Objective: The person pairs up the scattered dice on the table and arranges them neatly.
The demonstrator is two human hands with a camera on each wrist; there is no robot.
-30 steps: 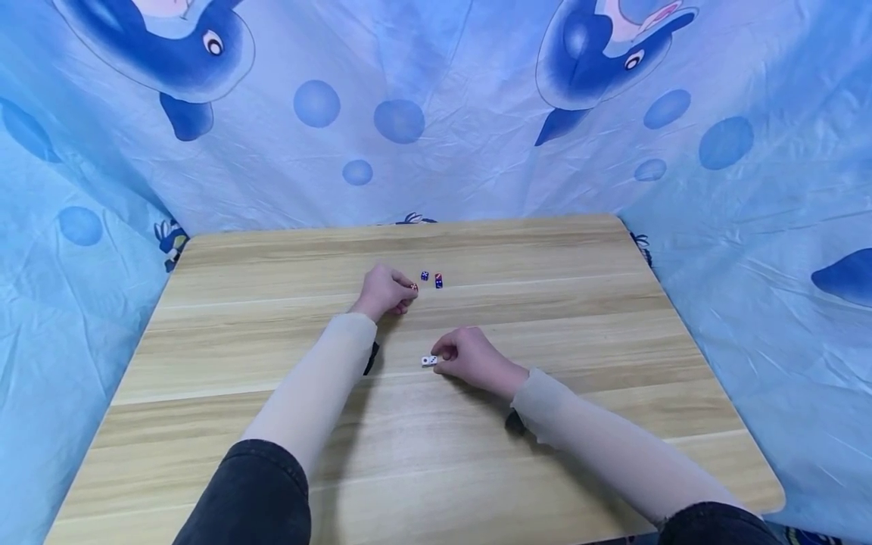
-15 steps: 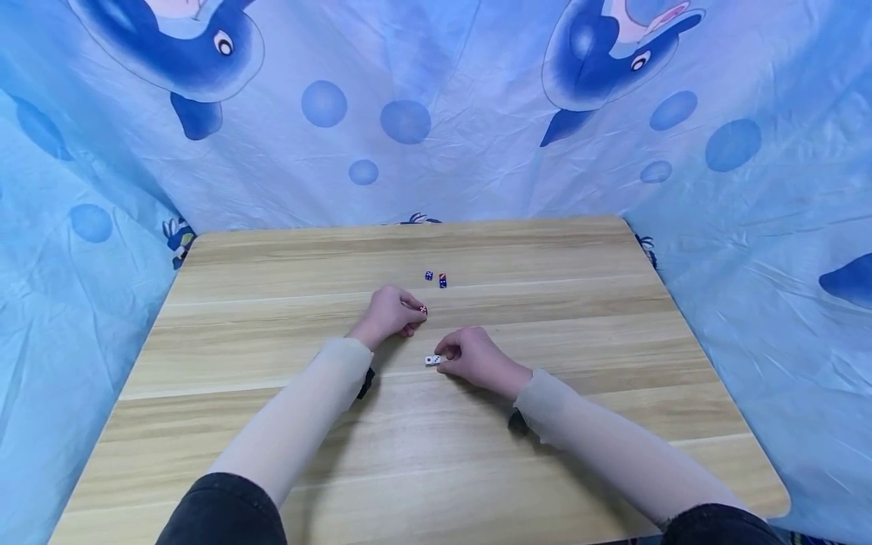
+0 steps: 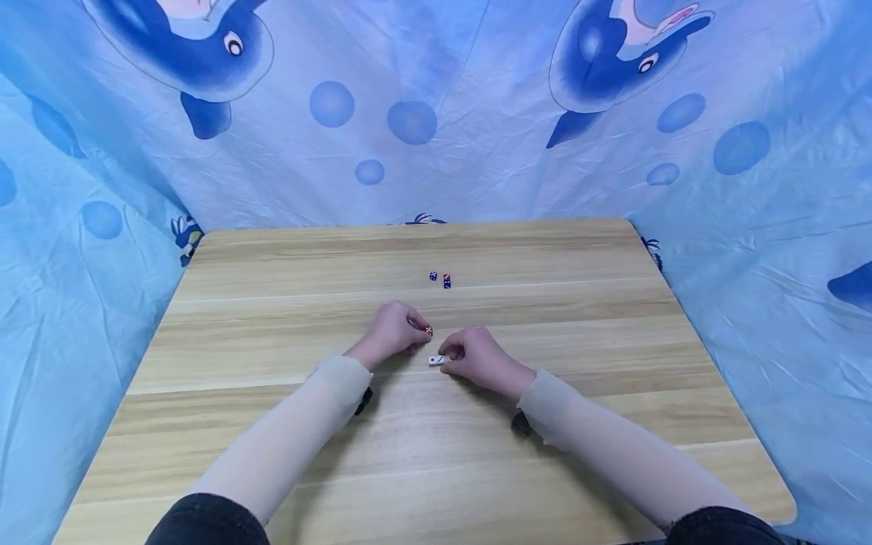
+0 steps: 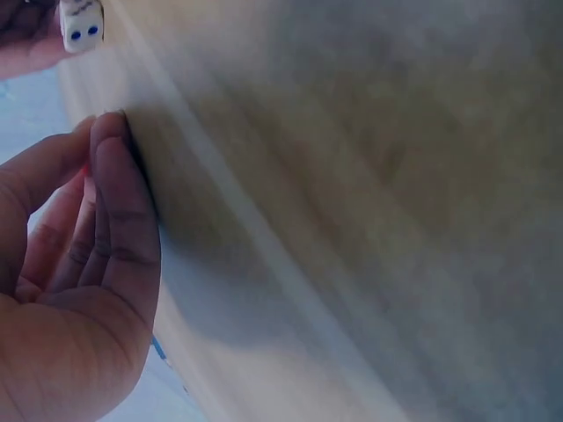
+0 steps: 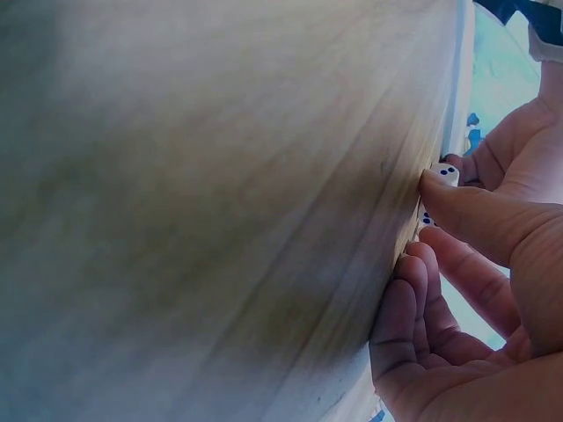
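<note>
With 12 o'clock pointing away from the person, the left hand (image 3: 393,330) reaches in from 7 o'clock and pinches a red die (image 3: 429,331) between thumb and index finger. The die sits at the tips, on the hand's 3 o'clock side; in the left wrist view the fingers (image 4: 123,202) nearly meet and hide it, apart from a trace of red between them. Whether it touches the worktop (image 3: 545,303) I cannot tell.

The right hand (image 3: 480,362) comes in from 4 o'clock, thumb and index finger set narrowly on two white dice (image 3: 436,361) that lie side by side. The dice stick out from its fingertips toward 9 o'clock, blue pips showing in the left wrist view. In the right wrist view the thumb partly covers them.

The red die is near the white dice, toward 12 o'clock, with a narrow gap between.

Farther toward 12 o'clock, well apart from both hands, lies a blue die (image 3: 433,276). Just beside it, at about 3 o'clock, is a red-and-blue pair (image 3: 446,281), the red one at the far end.

Pale sleeves (image 3: 293,446) cover both forearms. A blue sheet (image 3: 477,166) printed with dolphins hangs beyond the worktop, from 9 through 12 to 3 o'clock.
</note>
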